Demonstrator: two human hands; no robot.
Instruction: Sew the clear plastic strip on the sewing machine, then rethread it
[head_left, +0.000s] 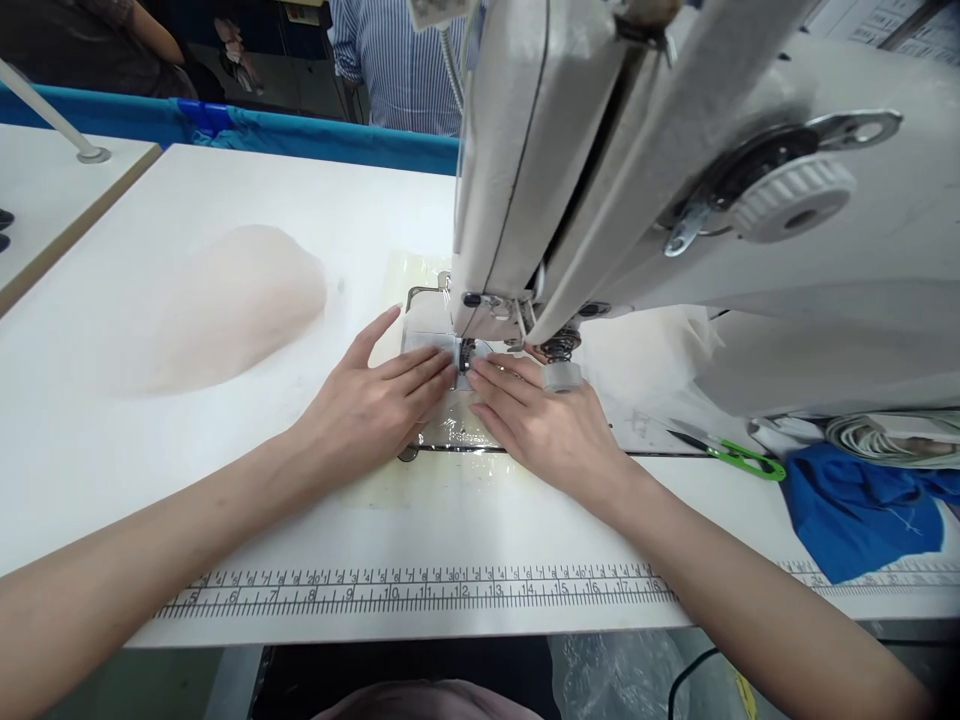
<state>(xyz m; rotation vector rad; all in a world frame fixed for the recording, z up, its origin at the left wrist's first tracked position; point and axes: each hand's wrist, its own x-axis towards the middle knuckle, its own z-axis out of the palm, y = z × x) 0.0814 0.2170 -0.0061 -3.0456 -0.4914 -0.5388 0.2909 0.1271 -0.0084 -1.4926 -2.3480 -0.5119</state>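
My left hand lies flat, fingers together, thumb apart, and my right hand has slightly fanned fingers, both flanking the small metal presser foot under the white sewing machine. Nearer me, black ruler markings, readable from 5 to 18, line the white desk.

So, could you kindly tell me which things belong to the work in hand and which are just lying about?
In use:
sewing machine
left hand and right hand, flat on either side of the presser foot

Apparently just lying about:
green-handled snips
blue cloth
pale bundle
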